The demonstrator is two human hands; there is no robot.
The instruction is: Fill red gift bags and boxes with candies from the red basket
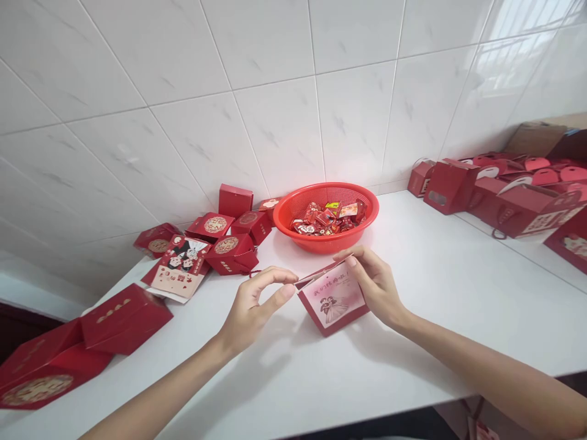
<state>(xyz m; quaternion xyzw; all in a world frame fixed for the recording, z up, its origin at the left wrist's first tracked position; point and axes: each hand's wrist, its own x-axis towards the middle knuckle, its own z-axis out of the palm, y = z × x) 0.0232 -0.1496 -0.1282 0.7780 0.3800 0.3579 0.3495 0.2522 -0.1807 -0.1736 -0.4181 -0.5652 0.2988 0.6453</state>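
Observation:
A small red and pink paper gift box (334, 299) printed with a wedding couple and Chinese writing stands on the white table in front of me. My right hand (378, 281) grips its upper right edge, thumb on the printed face and fingers behind. At the upper left corner, the thumb and forefinger of my left hand (257, 302) pinch the box's edge. A narrow gap shows along the top; the inside is hidden. Just behind it sits a red plastic basket (326, 244) with several wrapped candies (328, 217) in it.
Several red boxes (232, 253) are gathered left of the basket, and larger red boxes (123, 318) lie at the table's left edge. More red handled boxes (509, 201) crowd the right side. A tiled wall (275, 128) rises behind the white table (422, 263).

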